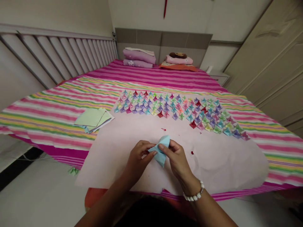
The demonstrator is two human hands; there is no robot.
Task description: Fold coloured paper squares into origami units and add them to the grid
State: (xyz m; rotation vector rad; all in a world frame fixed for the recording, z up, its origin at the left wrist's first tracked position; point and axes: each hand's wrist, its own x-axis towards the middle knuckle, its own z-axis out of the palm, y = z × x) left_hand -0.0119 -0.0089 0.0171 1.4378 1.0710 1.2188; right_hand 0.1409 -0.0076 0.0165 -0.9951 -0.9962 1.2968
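A light blue sheet of folding paper [161, 154], partly folded, is held up between my two hands above a large pale paper sheet. My left hand [140, 156] pinches its left edge between thumb and fingers. On the other side, my right hand [175, 156] grips the paper with the thumb on its front face and the fingers behind. Beyond them, rows of small folded paper pieces [166, 105] in many colours stand on the far part of the pale sheet [132, 135]. The underside of the blue paper is hidden.
A stack of coloured paper squares [91, 118] lies on the striped bedspread [54, 104] to the left. Small dark red scraps [192, 153] are scattered on the pale sheet. Folded bedding [139, 58] rests by the headboard [149, 37]. A green paper piece [73, 171] is on the floor.
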